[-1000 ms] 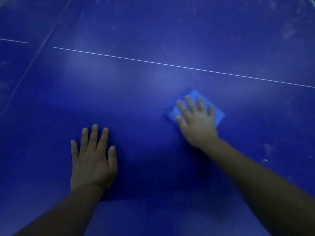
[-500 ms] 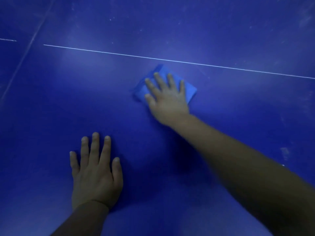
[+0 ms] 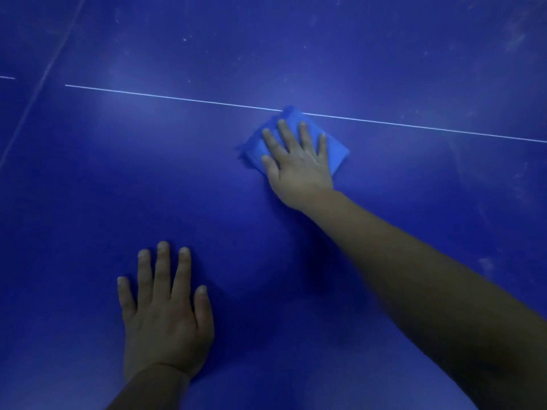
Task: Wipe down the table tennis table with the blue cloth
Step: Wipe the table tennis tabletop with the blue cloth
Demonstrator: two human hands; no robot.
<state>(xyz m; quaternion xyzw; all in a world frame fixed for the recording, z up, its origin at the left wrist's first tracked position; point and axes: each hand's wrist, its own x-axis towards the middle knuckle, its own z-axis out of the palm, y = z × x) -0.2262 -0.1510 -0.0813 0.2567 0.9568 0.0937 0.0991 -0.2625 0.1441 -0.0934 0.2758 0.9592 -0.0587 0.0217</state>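
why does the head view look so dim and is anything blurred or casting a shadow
Head view: the light is low with a strong blue cast; a soft bright patch lies on the table near the white line. The right hand on the blue cloth looks slightly soft. A dark shadow falls left of the right forearm. The left hand is sharper.

Dim scene, heavy blue cast. Soft glow patches on the table tennis table [image 3: 148,179] in the upper middle of the frame; corners fall off dark. Soft shadows beside the left hand [image 3: 165,315] and under the right forearm. Image soft and noisy; blue cloth [image 3: 337,155] edges smeared. The white line [image 3: 177,98] bows slightly, wide-angle distortion.
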